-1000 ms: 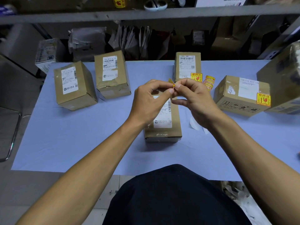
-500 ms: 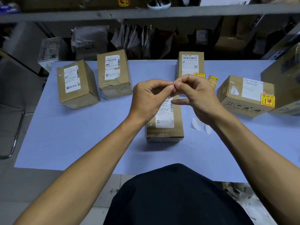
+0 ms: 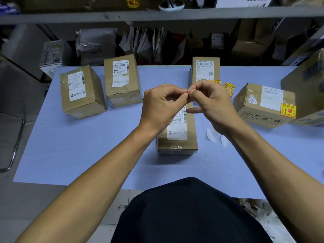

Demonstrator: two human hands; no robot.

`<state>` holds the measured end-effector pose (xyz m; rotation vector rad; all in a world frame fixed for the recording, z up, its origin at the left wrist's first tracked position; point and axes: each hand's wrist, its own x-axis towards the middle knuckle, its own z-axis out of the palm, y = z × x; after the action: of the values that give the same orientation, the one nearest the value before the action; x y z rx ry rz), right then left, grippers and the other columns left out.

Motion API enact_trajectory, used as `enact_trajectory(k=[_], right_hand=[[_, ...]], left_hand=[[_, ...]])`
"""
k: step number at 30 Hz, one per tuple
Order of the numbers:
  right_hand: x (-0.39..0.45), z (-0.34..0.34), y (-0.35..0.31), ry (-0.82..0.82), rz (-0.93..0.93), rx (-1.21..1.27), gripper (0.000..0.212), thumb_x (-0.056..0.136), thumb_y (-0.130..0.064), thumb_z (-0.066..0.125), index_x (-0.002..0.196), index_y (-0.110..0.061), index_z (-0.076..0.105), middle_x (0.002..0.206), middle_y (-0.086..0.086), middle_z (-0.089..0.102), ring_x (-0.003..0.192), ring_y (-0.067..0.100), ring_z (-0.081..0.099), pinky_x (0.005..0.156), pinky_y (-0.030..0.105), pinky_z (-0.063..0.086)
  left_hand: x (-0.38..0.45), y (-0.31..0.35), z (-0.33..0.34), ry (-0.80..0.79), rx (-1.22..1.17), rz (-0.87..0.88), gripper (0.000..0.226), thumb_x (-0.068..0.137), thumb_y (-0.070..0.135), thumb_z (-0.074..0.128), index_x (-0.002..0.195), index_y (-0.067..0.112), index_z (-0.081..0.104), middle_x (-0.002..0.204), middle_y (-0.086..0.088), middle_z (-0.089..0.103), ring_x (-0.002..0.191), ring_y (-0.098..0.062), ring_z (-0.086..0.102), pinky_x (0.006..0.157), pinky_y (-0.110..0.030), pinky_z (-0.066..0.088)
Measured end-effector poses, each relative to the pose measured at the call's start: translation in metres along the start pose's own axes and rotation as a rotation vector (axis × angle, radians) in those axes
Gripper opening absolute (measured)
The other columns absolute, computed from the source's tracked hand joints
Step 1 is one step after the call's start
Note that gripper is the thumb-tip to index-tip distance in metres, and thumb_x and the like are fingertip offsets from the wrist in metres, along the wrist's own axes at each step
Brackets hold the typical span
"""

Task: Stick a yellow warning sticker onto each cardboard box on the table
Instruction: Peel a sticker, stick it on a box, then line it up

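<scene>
My left hand (image 3: 162,106) and my right hand (image 3: 210,102) meet above the long middle box (image 3: 178,134), both pinching one small yellow sticker (image 3: 187,91), of which only an edge shows. Two boxes stand at the left, one nearer (image 3: 81,92) and one farther back (image 3: 122,79); neither shows a yellow sticker. The back box (image 3: 205,71) carries a yellow sticker (image 3: 214,81) at its lower edge. The right box (image 3: 264,106) has a yellow sticker (image 3: 288,110) on its corner. A stack of loose yellow stickers (image 3: 229,88) lies behind my right hand.
The table has a pale blue cover (image 3: 70,146). White backing papers (image 3: 213,135) lie to the right of the middle box. A large box (image 3: 308,92) stands at the far right edge. A shelf (image 3: 157,14) with parcels runs behind the table. A metal chair frame (image 3: 15,144) is at the left.
My hands have stayed pinched together over the middle box; the sticker between them shows less than before. The view has shifted slightly. The boxes have not moved.
</scene>
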<state>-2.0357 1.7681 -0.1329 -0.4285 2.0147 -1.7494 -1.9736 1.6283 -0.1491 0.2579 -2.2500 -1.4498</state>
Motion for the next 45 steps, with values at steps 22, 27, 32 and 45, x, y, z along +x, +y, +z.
enact_trajectory(k=[22,27,32,45], right_hand=[[-0.001,0.001,0.014,0.005,-0.170,-0.225,0.013,0.093,-0.023,0.053,0.083,-0.016,0.056,0.079,0.016,0.064,0.080,0.038,0.062,0.073,0.058,0.053],[-0.001,0.001,0.029,0.039,-0.048,-0.155,0.011,0.087,-0.016,0.049,0.077,-0.018,0.053,0.067,-0.005,0.063,0.069,0.019,0.064,0.074,0.048,0.058],[-0.007,-0.021,0.069,0.176,0.169,-0.130,0.021,0.095,-0.009,0.043,0.076,-0.017,0.047,0.076,0.002,0.053,0.077,0.018,0.060,0.075,0.043,0.057],[-0.036,-0.067,0.159,0.231,0.555,-0.494,0.022,0.089,-0.012,0.053,0.088,0.004,0.068,0.093,0.021,0.070,0.082,0.031,0.059,0.071,0.040,0.050]], left_hand=[[-0.002,-0.007,0.001,-0.148,-0.348,-0.219,0.014,0.087,0.014,0.070,0.078,0.023,0.075,0.075,0.001,0.074,0.076,-0.014,0.070,0.075,-0.030,0.058],[-0.005,-0.012,0.013,-0.147,-0.323,-0.363,0.019,0.088,0.009,0.062,0.072,0.018,0.069,0.066,0.005,0.067,0.065,-0.011,0.064,0.066,-0.026,0.054],[-0.010,-0.027,0.013,-0.088,-0.386,-0.638,0.022,0.093,0.011,0.058,0.071,0.014,0.063,0.063,0.006,0.061,0.062,-0.011,0.062,0.064,-0.026,0.053],[-0.026,-0.043,0.017,-0.069,-0.326,-0.800,0.018,0.092,0.014,0.059,0.075,0.013,0.063,0.062,0.006,0.060,0.060,-0.010,0.059,0.062,-0.024,0.054]])
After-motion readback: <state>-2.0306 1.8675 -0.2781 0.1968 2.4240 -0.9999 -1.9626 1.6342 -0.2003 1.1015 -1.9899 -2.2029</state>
